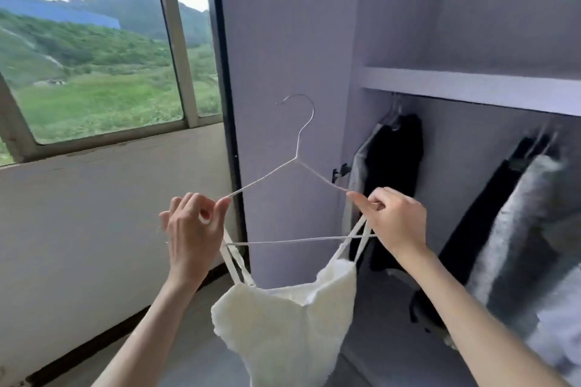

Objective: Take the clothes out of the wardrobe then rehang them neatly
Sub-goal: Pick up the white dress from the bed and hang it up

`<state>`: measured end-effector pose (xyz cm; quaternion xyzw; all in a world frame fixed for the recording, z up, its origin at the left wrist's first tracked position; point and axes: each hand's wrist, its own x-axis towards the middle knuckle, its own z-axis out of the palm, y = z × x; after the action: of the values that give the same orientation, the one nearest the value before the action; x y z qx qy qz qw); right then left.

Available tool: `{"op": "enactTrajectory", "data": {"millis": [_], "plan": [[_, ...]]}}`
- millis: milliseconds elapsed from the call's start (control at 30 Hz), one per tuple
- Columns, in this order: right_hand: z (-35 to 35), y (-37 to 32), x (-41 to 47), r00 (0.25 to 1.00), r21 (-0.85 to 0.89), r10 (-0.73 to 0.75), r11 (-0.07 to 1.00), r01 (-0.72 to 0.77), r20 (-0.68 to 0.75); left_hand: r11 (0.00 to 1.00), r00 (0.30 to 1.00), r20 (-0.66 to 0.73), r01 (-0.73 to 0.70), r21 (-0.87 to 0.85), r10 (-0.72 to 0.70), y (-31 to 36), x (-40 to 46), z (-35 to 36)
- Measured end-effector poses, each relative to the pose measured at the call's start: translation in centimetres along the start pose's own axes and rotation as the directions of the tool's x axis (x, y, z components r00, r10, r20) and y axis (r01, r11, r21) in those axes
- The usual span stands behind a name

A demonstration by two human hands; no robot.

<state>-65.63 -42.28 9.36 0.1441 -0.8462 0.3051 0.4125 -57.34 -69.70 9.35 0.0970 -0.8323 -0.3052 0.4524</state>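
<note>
A thin white wire hanger (297,148) is held up in front of the open wardrobe (465,85). My left hand (191,229) pinches its left shoulder end together with a thin strap. My right hand (393,220) pinches the right shoulder end and the crossed straps there. A cream strappy top (283,324) dangles from the hanger by its straps, below both hands. Dark and grey garments (390,179) hang from the rail inside the wardrobe, with more of those garments (515,229) at the right.
The lilac wardrobe door (283,41) stands open just behind the hanger. A shelf (471,88) runs above the hanging rail. A window (94,56) and a white wall (94,214) are at the left, with grey floor below.
</note>
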Motion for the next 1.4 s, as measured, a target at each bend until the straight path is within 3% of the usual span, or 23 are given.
{"op": "enactTrajectory", "data": {"millis": [133, 300, 433, 533, 600, 767, 967, 1033, 1133, 1200, 1300, 1333, 1400], "plan": [[-2.7, 4.5, -0.4, 0.997, -0.113, -0.047, 0.993, 0.039, -0.068, 0.993, 0.998, 0.057, -0.033, -0.117, 0.04, 2.0, -0.1, 5.4], [-5.6, 8.7, -1.5, 1.0, -0.195, -0.019, 0.981, 0.022, 0.017, 0.978, 0.987, 0.133, -0.068, -0.199, 0.095, 4.7, 1.2, 10.1], [-8.3, 9.5, -0.7, 0.95, -0.206, 0.259, 0.953, -0.222, 0.173, 0.954, 0.967, 0.196, -0.106, -0.281, 0.166, 6.4, 3.2, 13.5], [-9.8, 9.3, -0.1, 0.832, -0.065, 0.395, 0.913, -0.403, 0.389, 0.937, 0.949, 0.25, -0.103, -0.334, 0.193, 7.0, 4.7, 16.1], [-10.4, 9.0, -0.2, 0.786, 0.048, 0.443, 0.858, -0.511, 0.431, 0.929, 0.936, 0.295, -0.074, -0.362, 0.19, 7.3, 5.1, 18.2], [-11.4, 8.8, -1.6, 0.751, 0.078, 0.553, 0.785, -0.615, 0.361, 0.922, 0.871, 0.391, -0.155, -0.356, 0.297, 7.8, 4.5, 22.4], [-12.8, 8.5, -3.0, 0.779, 0.042, 0.608, 0.784, -0.62, 0.153, 0.837, 0.762, 0.42, -0.282, -0.47, 0.493, 10.8, 3.4, 23.9], [-13.3, 8.2, -3.3, 0.773, 0.048, 0.624, 0.774, -0.632, 0.114, 0.857, 0.748, 0.458, -0.287, -0.429, 0.48, 12.1, 3.4, 24.4], [-13.3, 7.5, -4.1, 0.735, 0.04, 0.66, 0.739, -0.672, 0.157, 0.93, 0.795, 0.514, -0.167, -0.327, 0.323, 13.7, 3.9, 25.3], [-13.0, 7.2, -4.7, 0.715, 0.025, 0.682, 0.721, -0.693, 0.156, 0.875, 0.735, 0.524, -0.196, -0.442, 0.43, 14.8, 4.1, 26.0], [-13.0, 7.1, -5.1, 0.711, 0.023, 0.7, 0.711, -0.703, 0.069, 0.688, 0.515, 0.504, -0.264, -0.676, 0.693, 16.1, 3.3, 26.7], [-13.1, 7.1, -5.2, 0.712, 0.023, 0.701, 0.712, -0.702, 0.041, 0.672, 0.497, 0.515, -0.205, -0.712, 0.698, 16.3, 2.7, 26.6], [-13.3, 6.8, -5.3, 0.709, 0.015, 0.705, 0.708, -0.706, 0.011, 0.66, 0.549, 0.515, -0.094, -0.745, 0.659, 16.3, 1.6, 27.1]]}}
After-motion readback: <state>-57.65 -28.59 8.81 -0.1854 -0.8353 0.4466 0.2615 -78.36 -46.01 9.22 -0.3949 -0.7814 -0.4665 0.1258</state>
